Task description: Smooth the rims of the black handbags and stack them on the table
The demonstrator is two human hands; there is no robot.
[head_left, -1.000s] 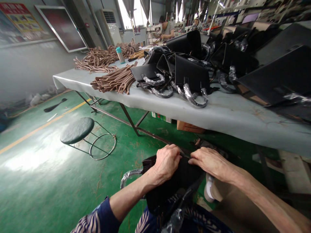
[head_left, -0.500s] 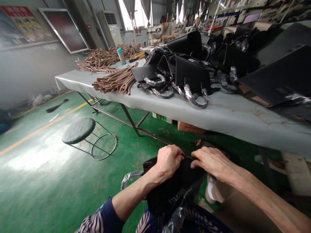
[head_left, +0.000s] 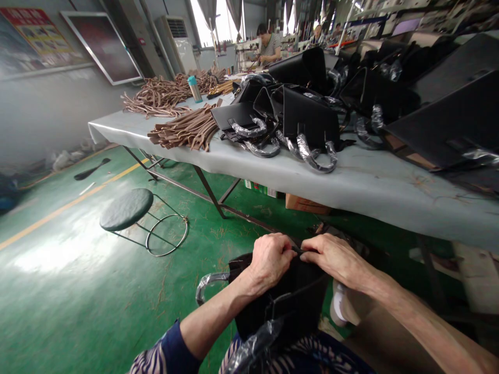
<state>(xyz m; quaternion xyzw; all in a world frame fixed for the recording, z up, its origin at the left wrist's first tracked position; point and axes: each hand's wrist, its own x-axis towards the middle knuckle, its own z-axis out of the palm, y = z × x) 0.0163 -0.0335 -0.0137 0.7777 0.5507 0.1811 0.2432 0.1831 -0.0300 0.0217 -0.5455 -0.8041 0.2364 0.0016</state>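
Observation:
A black handbag (head_left: 288,306) rests on my lap, its handles wrapped in clear plastic; one handle (head_left: 210,283) sticks out to the left and another hangs toward me. My left hand (head_left: 273,259) is closed, thumb and fingers pinching the bag's far top edge. Close beside it, my right hand (head_left: 331,257) pinches the same edge, with the fingertips of both hands almost meeting. What exactly lies between the fingertips is too dark and small to make out beyond the bag's edge.
Ahead stands a long table (head_left: 351,192) with a pale cover, carrying several black handbags (head_left: 312,119), bundles of brown straps (head_left: 187,127) and a teal-topped bottle (head_left: 194,89). A round stool (head_left: 127,209) stands at left. A cardboard box (head_left: 306,203) sits underneath. A person (head_left: 270,47) sits far back.
My right hand has moved left, closer to my left hand, and its fingers have closed on the bag's edge. The near handle and bag front have shifted slightly left.

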